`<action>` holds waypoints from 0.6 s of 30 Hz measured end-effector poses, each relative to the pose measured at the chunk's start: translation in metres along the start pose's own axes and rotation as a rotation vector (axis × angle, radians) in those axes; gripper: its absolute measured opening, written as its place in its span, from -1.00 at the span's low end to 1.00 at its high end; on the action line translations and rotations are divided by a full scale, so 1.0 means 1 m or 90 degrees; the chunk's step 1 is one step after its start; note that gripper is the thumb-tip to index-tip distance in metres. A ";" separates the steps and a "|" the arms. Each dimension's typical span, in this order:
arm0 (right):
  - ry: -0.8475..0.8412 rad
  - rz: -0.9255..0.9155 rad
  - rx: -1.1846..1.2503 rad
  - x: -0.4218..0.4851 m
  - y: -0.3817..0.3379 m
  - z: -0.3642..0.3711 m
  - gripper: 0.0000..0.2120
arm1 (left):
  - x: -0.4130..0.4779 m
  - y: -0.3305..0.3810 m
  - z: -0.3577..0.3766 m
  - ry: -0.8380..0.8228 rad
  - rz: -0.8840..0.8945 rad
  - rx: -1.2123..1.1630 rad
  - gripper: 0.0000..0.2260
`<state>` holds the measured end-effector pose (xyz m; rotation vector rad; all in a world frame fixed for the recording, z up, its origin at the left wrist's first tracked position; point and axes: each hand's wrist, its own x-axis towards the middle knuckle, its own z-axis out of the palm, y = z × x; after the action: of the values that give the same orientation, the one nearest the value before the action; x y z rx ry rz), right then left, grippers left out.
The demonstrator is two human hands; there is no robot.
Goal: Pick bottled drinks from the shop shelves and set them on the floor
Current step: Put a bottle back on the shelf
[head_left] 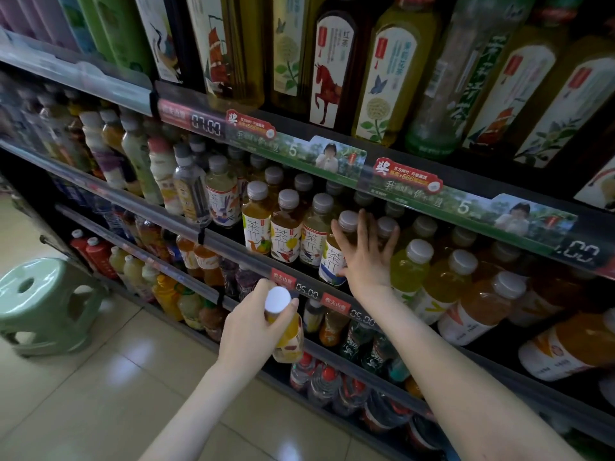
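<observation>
Landmark: price rail [233, 252] under the tea row; every position below is referred to it.
Rail edge: runs slantwise from upper left to lower right and juts out in front of the bottles above and below it.
Open room: bare tiled floor [116, 377] below and left of the rail, crossed by both forearms reaching toward the rail.
Left hand [253, 327]: in front of the rail, at the red tags; grips a juice bottle [288, 344] by the shoulder with curled fingers, white cap up.
Right hand [366, 257]: above the rail; fingers straight and spread, thumb laid across a tea bottle [331, 261] at the front of the row; not closed round it.
Tea row count: four front bottles above the rail with the same white label, the one at the right hand included; more grey caps behind, number not readable.
Yellow and orange bottles [411, 271]: three with white caps plainly visible above the rail, just right of the right hand.
Red tags [283, 277]: two on the rail, each followed by "05.00".
Obstruction above: upper shelf edge [416, 191] with banner strip, overhanging the tea row above the rail.
Below the rail: mixed small bottles; red-capped bottles [327, 374] on the lowest level.
Stool [43, 304]: one, green, on the floor, left of the rail and well apart from both hands.
</observation>
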<state>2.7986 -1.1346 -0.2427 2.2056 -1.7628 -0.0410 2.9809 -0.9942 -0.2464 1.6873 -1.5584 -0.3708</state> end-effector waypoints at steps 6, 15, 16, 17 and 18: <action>0.010 -0.018 -0.007 -0.010 0.008 -0.007 0.11 | -0.010 0.004 0.000 -0.020 0.044 0.031 -0.69; -0.156 -0.074 0.730 -0.159 0.056 -0.038 -0.21 | -0.015 0.092 0.029 -0.117 0.150 -0.042 -0.72; -0.189 -0.091 0.763 -0.181 0.067 -0.040 -0.17 | -0.018 0.108 0.036 -0.135 0.160 -0.056 -0.72; -0.202 -0.091 0.776 -0.202 0.078 -0.040 -0.13 | -0.022 0.124 0.044 -0.158 0.167 -0.069 -0.71; -0.198 -0.063 0.787 -0.221 0.089 -0.038 -0.08 | -0.028 0.142 0.053 -0.187 0.170 -0.084 -0.71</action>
<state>2.6698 -0.9319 -0.2217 3.2134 -2.1375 0.9791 2.8396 -0.9766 -0.1883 1.3464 -1.9015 -0.5885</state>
